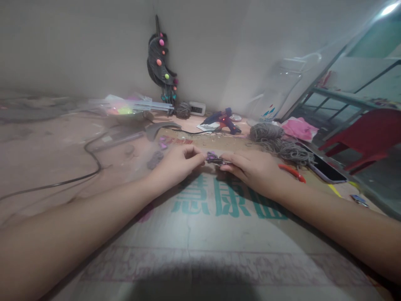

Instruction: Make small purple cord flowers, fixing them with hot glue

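A small purple and grey piece [212, 156] is between my two hands, above the printed board [194, 234]. My left hand [180, 164] pinches its left side between thumb and fingers. In my right hand [250, 169] is a small dark metal tool [221, 161], its tip touching the piece; the rest of the tool is hidden by the fingers. Left of my left hand lie a purple piece [163, 143] and a grey piece [155, 159].
Behind the hands lie a glue gun [224, 120], grey yarn [283, 146] and a clear jug [275, 96]. Red-orange handles [293, 172] and a phone [327, 168] are at right. A black cable [94, 161] crosses the left side. A decorated grey crescent [159, 62] leans on the wall.
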`<state>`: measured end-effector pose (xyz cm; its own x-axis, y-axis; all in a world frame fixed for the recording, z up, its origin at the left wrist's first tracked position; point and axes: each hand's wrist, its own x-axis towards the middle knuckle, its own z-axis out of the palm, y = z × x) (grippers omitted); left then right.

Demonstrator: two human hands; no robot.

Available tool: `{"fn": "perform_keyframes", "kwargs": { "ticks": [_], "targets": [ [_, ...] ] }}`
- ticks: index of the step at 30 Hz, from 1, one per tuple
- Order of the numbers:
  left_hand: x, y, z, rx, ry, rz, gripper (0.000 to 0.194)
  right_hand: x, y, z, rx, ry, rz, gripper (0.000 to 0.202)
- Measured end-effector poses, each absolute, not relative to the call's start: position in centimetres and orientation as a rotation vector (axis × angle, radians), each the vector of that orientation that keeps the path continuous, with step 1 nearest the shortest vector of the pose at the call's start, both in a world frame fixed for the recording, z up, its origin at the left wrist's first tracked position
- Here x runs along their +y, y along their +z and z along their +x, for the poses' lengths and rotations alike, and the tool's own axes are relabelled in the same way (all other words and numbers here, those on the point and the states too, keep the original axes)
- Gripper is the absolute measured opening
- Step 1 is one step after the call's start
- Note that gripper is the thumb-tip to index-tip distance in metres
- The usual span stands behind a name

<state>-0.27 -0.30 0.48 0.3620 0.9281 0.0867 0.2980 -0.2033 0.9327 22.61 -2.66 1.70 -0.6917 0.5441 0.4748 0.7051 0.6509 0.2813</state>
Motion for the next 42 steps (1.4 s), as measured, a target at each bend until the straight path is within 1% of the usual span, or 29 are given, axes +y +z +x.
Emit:
{"fn": "perform_keyframes", "kwargs": {
  "ticks": [6, 13, 16, 20, 22, 24, 27, 30, 32, 37, 42],
  "targets": [
    [-0.3, 0.6, -0.2, 1.091, 0.869, 1.692, 0.026, -2.8, 1.6, 22.6, -2.573, -0.570, -1.033, 0.041],
    [0.0, 0.0, -0.4, 1.063, 0.925, 1.707, 0.025, -3.3, 2.1, 22.6, -2.455, -0.466, -1.073, 0.047],
    [0.1, -0.1, -0.4, 1.046, 0.947, 1.729, 0.026, -3.5, 2.3, 22.6, -2.508, -0.441, -0.924, 0.048],
    [0.0, 0.0, -0.4, 1.039, 0.956, 1.744, 0.027, -3.9, 2.3, 22.2, -2.709, -0.525, -0.621, 0.048],
    [-0.1, 0.1, -0.4, 1.046, 0.950, 1.750, 0.026, -4.0, 2.3, 22.0, -2.700, -0.507, -0.600, 0.049],
    [-0.4, 0.2, -0.3, 1.051, 0.959, 1.764, 0.025, -4.0, 2.4, 21.9, -2.599, -0.386, -0.737, 0.041],
    [-0.8, 0.4, -0.2, 1.049, 0.985, 1.791, 0.026, -3.7, 2.6, 21.7, -2.296, -0.049, -1.087, 0.027],
    [-1.3, 0.5, -0.2, 1.044, 1.007, 1.819, 0.027, -3.3, 2.8, 21.2, -2.050, 0.397, -1.272, 0.032],
    [-1.5, 0.7, -0.1, 1.032, 1.021, 1.837, 0.027, -3.2, 2.9, 20.7, -2.008, 0.595, -1.302, 0.034],
    [-1.7, 0.7, -0.2, 1.018, 0.968, 1.931, 0.028, -3.4, 2.6, 20.0, -1.962, 0.741, -1.316, 0.025],
    [-1.3, 0.3, -0.2, 0.948, 0.936, 1.904, 0.038, -3.1, 2.0, 20.4, -1.880, 0.857, -1.285, 0.023]
  ]
}}
